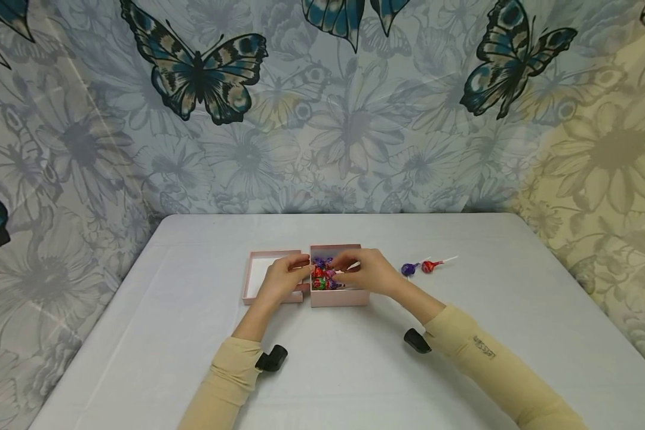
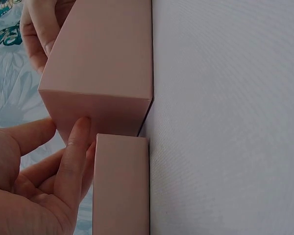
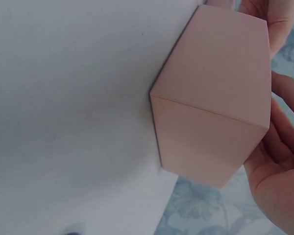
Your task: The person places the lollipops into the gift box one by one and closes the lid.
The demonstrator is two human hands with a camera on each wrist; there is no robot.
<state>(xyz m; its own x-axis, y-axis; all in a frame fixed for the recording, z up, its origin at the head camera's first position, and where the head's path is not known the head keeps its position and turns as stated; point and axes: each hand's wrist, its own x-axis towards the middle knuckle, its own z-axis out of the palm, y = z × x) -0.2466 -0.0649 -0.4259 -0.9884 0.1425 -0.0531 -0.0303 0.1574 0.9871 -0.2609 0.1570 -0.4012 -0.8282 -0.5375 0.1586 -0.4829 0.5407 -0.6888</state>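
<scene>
A pink box (image 1: 340, 298) holds several wrapped lollipops (image 1: 322, 273) in purple, red and green, and its top is uncovered. My left hand (image 1: 283, 278) is at the box's left side; in the left wrist view its fingers (image 2: 77, 147) reach along that wall, one fingertip touching it. My right hand (image 1: 369, 272) reaches over the right rim, fingers bent down among the lollipops. The box wall hides those fingertips in the right wrist view, so whether they pinch a lollipop is unclear.
Just left of the box lies a shallow pink lid (image 1: 247, 280) with a white inside. To the right, a purple lollipop (image 1: 408, 269) and a red lollipop (image 1: 429, 266) lie on the white table (image 1: 193, 358). A butterfly-patterned cloth (image 1: 355, 131) hangs behind.
</scene>
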